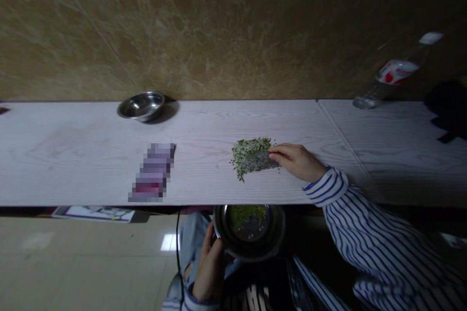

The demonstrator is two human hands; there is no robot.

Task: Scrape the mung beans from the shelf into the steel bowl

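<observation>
Head camera: worn on the person's head, looking forward and steeply down over the near edge.
White wood-grain tabletop (73, 155): within arm's reach, near and far edges both in view, running out of frame left and right.
Brown marbled wall (219, 29): faced beyond the far edge.
Blue-striped white sleeve (379, 233): close, lower right.

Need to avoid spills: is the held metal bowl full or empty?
Neither: small green pieces lie in the metal bowl, leaving part of its bottom bare.
</observation>
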